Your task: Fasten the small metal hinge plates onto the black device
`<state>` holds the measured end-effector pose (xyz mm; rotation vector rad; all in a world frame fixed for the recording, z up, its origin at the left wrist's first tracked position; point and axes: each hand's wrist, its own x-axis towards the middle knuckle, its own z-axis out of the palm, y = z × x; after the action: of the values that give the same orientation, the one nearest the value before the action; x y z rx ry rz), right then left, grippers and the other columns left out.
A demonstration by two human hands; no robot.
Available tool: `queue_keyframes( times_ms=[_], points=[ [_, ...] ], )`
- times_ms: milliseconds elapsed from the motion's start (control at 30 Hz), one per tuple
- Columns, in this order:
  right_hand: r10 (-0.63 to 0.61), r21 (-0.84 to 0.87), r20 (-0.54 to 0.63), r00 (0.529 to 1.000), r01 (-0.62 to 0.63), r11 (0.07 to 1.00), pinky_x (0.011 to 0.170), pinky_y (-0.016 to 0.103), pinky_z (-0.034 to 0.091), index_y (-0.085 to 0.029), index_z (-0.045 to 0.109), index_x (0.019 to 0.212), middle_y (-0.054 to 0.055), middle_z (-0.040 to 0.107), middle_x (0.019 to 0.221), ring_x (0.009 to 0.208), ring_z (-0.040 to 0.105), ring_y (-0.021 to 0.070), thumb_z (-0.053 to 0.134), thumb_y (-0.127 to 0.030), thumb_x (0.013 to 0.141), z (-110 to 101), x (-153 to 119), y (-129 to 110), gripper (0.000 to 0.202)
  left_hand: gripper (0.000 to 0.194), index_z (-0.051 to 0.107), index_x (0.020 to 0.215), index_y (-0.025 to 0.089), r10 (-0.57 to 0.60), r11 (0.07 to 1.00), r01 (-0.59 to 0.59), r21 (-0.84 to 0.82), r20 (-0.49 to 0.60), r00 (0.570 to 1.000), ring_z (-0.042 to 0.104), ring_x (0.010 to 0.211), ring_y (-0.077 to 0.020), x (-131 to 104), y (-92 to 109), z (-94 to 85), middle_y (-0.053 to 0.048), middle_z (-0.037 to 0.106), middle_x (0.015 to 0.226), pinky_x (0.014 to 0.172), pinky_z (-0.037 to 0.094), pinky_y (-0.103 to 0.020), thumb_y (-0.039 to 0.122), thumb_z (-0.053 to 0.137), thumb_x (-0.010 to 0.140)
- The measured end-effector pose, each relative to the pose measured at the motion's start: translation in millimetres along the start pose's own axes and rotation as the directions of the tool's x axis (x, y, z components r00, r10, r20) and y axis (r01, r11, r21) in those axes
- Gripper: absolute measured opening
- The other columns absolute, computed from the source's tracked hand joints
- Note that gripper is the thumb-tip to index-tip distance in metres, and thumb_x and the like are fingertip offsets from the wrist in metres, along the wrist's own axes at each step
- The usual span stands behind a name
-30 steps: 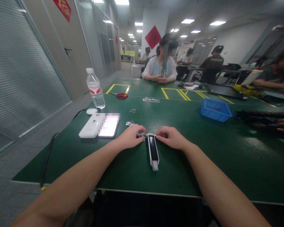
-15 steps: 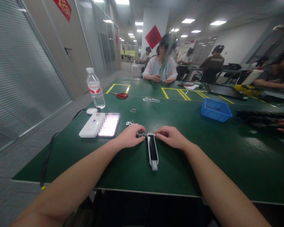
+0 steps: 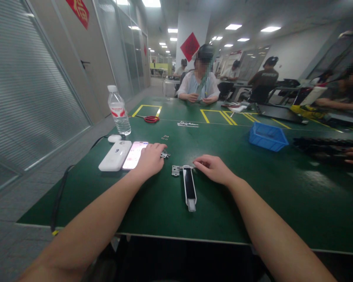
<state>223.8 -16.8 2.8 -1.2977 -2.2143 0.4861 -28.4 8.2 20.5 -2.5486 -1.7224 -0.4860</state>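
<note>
A flat metal hinge (image 3: 175, 170) lies at the upper end of a long white-framed piece with a black panel (image 3: 189, 184) and a greyish tip. At the right end of the hinge's thin shaft, the thumb and index finger of my right hand (image 3: 213, 168) are pinched together. My left hand (image 3: 150, 159) is over the right edge of a lit phone (image 3: 132, 156), fingers extended beside some small metal parts (image 3: 165, 154). Its fingers partly cover those parts, and no held thing shows in it.
A white case (image 3: 114, 156) and a water bottle (image 3: 119, 111) stand left of the phone. Farther back lie tiny metal pieces (image 3: 165, 137), red-handled scissors (image 3: 151, 119) and thin metal strips (image 3: 187, 124). A blue bin (image 3: 267, 136) sits at right. Across the table sits a person (image 3: 198, 84).
My left hand has let go of the hinge's left end and moved left to the small metal parts, uncovering the hinge plate. My right hand has stayed in place.
</note>
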Motion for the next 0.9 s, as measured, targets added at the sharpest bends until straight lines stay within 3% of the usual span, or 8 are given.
queue_keyframes(
  times_ms=[200, 367, 467, 600, 700, 800, 900],
  points=[
    [-0.013, -0.003, 0.011, 1.0, 0.013, 1.0, 0.064, 0.027, 0.043, -0.017, 0.069, 0.091, 0.006, 0.068, 0.086, 0.066, 0.055, 0.0132, 0.048, -0.035, 0.089, -1.3, -0.2, -1.1, 0.028, 0.051, 0.04, 0.135, 0.016, -0.008, 0.998, 0.001, 0.056, 0.125, 0.992, 0.052, 0.115, -0.0289, -0.6, -0.1, 3.3, -0.012, 0.057, 0.126, 0.095, 0.041, -0.044, 0.015, 0.049, 0.085],
    [-0.014, -0.006, 0.013, 1.0, 0.014, 1.0, 0.064, 0.027, 0.043, -0.017, 0.07, 0.091, 0.006, 0.067, 0.085, 0.067, 0.054, 0.013, 0.048, -0.036, 0.089, 0.2, -0.1, -0.2, 0.029, 0.04, 0.051, 0.125, 0.016, -0.037, 0.992, 0.023, 0.128, 0.112, 0.993, 0.055, 0.106, -0.0301, -0.3, 2.2, -1.4, -0.012, 0.06, 0.113, 0.085, 0.045, -0.041, 0.022, 0.055, 0.085],
    [-0.012, 0.0, 0.007, 1.0, 0.012, 1.0, 0.063, 0.027, 0.043, -0.017, 0.07, 0.091, 0.006, 0.067, 0.085, 0.066, 0.054, 0.013, 0.048, -0.035, 0.089, 0.4, -0.2, 0.2, 0.028, 0.025, 0.06, 0.109, 0.018, -0.026, 0.996, 0.017, 0.09, 0.096, 0.995, 0.057, 0.098, -0.0265, 0.0, 2.1, -3.9, -0.01, 0.06, 0.105, 0.08, 0.045, -0.036, 0.021, 0.055, 0.084],
    [-0.019, 0.013, -0.018, 1.0, 0.019, 1.0, 0.065, 0.028, 0.044, -0.016, 0.069, 0.089, 0.007, 0.067, 0.086, 0.068, 0.055, 0.0135, 0.049, -0.034, 0.089, -1.4, -0.5, -0.5, 0.027, 0.013, 0.062, 0.092, 0.017, 0.014, 0.99, -0.017, -0.142, -0.023, 1.0, 0.058, 0.083, -0.0202, -0.6, 5.3, -6.5, -0.005, 0.06, 0.089, 0.073, 0.045, -0.031, 0.017, 0.054, 0.082],
    [-0.014, 0.062, -0.063, 0.998, 0.018, 0.998, 0.066, 0.029, 0.046, -0.016, 0.068, 0.091, 0.007, 0.067, 0.087, 0.069, 0.056, 0.0135, 0.051, -0.033, 0.087, -1.2, -0.5, -3.3, 0.024, 0.01, 0.061, 0.089, 0.017, 0.016, 0.918, -0.059, -0.393, -0.112, 0.994, 0.056, 0.075, -0.0164, -3.5, 15.1, -6.3, -0.003, 0.059, 0.082, 0.069, 0.046, -0.029, 0.019, 0.056, 0.08],
    [0.049, 0.276, -0.106, 0.993, -0.018, 0.961, 0.062, 0.028, 0.046, -0.016, 0.066, 0.099, 0.005, 0.066, 0.081, 0.065, 0.056, 0.0125, 0.056, -0.036, 0.084, 3.4, 0.0, -10.0, 0.027, 0.009, 0.061, 0.087, 0.017, -0.021, 0.787, -0.064, -0.613, -0.129, 0.991, 0.057, 0.07, -0.0139, -8.6, 29.7, -2.6, -0.002, 0.059, 0.08, 0.066, 0.048, -0.028, 0.023, 0.058, 0.08],
    [0.094, 0.557, -0.065, 0.993, -0.042, 0.829, 0.057, 0.025, 0.046, -0.016, 0.059, 0.106, 0.002, 0.062, 0.075, 0.063, 0.056, 0.0115, 0.06, -0.038, 0.08, 11.9, 1.1, -20.1, 0.035, 0.009, 0.061, 0.084, 0.016, -0.03, 0.64, -0.074, -0.765, -0.121, 0.992, 0.057, 0.066, -0.0119, -14.8, 43.7, 4.0, -0.002, 0.06, 0.079, 0.064, 0.049, -0.026, 0.023, 0.059, 0.08]
  ],
)
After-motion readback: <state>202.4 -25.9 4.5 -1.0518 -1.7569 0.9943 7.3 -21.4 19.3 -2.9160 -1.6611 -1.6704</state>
